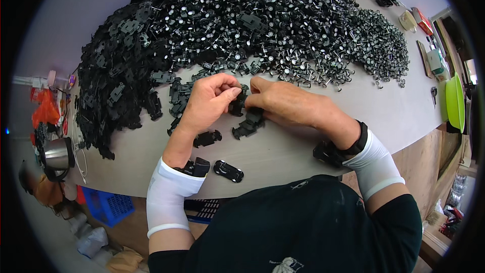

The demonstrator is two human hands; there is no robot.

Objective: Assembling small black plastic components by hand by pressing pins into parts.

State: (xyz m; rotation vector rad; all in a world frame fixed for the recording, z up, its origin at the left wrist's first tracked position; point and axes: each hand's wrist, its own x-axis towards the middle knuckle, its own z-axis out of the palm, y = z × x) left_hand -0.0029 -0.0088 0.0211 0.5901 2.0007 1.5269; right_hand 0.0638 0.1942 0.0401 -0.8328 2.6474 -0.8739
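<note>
1. Below the big heap of black parts point(242, 25), a bare strip of the surface point(394, 111) runs to the near edge; most of the open room lies to the right of the hands.
2. Between both hands, just below the heap, a small black toy car base point(237, 105) is held, its long axis roughly upright in the view; its front cannot be told.
3. Left hand point(209, 101) has its grip closed on the base's left side, thumb and fingers pinching.
4. Right hand point(288, 103) pinches the base's right side, and it rests over another base point(248, 125) lying on the surface.
5. Near the front edge, below the heap, lies a finished black toy car point(228, 171).
</note>
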